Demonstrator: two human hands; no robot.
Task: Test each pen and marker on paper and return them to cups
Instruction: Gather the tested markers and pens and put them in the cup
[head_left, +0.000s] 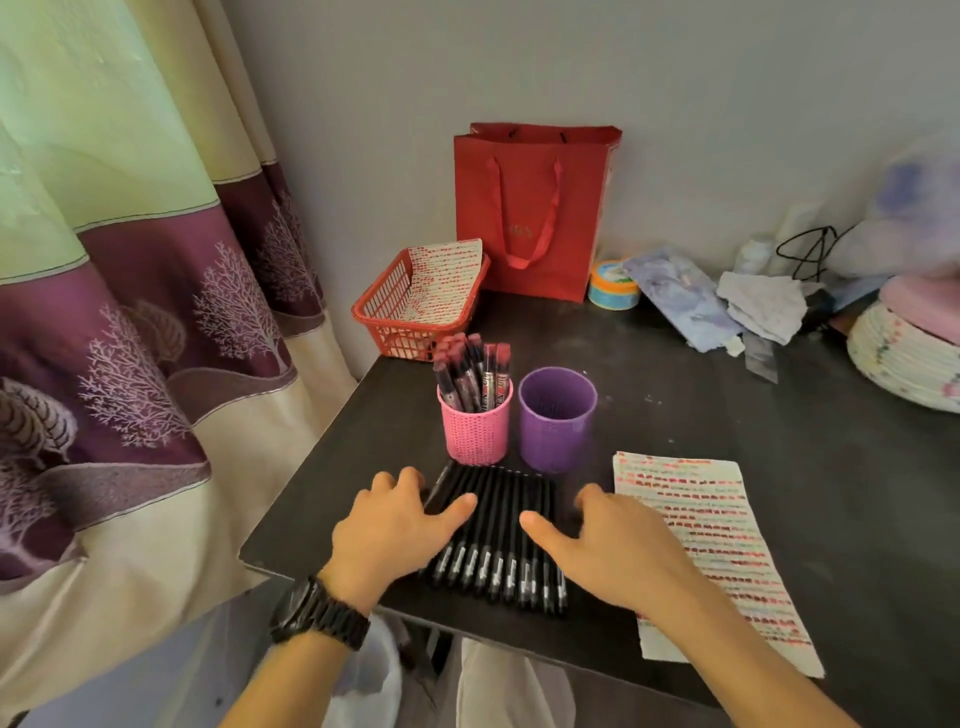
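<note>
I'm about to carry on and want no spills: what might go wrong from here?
The black pens lie loose in a row near the table's front edge; the left hand and right hand resting on them might roll some off.
The pink cup, packed with capped pens, stands just behind the row; a reach could tip it.
The paper is nearly full of marks; new strokes may be hard to read.

The left hand (395, 525) and right hand (618, 545) cover the outermost black pens (498, 519); woven basket (904, 364) is cropped.
</note>
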